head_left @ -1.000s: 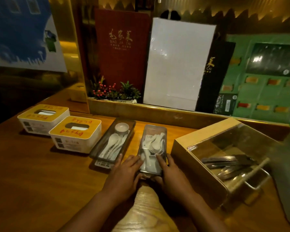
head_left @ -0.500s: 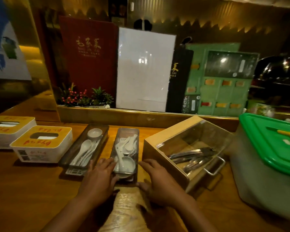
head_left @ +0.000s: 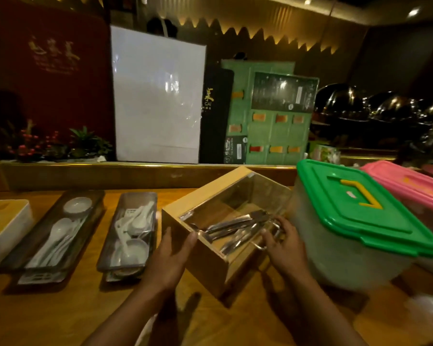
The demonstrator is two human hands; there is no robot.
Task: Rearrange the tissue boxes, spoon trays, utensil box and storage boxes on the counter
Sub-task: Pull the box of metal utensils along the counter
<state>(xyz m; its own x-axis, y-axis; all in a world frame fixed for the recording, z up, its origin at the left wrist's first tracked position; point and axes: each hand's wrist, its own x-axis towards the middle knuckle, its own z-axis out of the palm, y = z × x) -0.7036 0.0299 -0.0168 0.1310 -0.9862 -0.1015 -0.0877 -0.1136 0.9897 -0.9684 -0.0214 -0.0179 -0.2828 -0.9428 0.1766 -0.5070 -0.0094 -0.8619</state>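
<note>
The wooden utensil box with a clear lid and metal utensils inside sits skewed on the counter, centre right. My left hand grips its near left corner. At the box's right end my right hand holds the metal handle. Two dark spoon trays lie to the left: one with white spoons beside the box, another further left. A tissue box with a yellow top shows at the left edge. A green-lidded storage box stands right of the utensil box, and a pink-lidded one behind it.
A raised gold-edged ledge runs along the back of the counter, carrying menus, a white board and a small plant. Metal dome lids sit at the far right. Bare wooden counter lies in front of the trays.
Both hands left the right spoon tray and moved right onto the utensil box. The view panned right, bringing the storage boxes in and pushing the tissue boxes toward the left edge.
</note>
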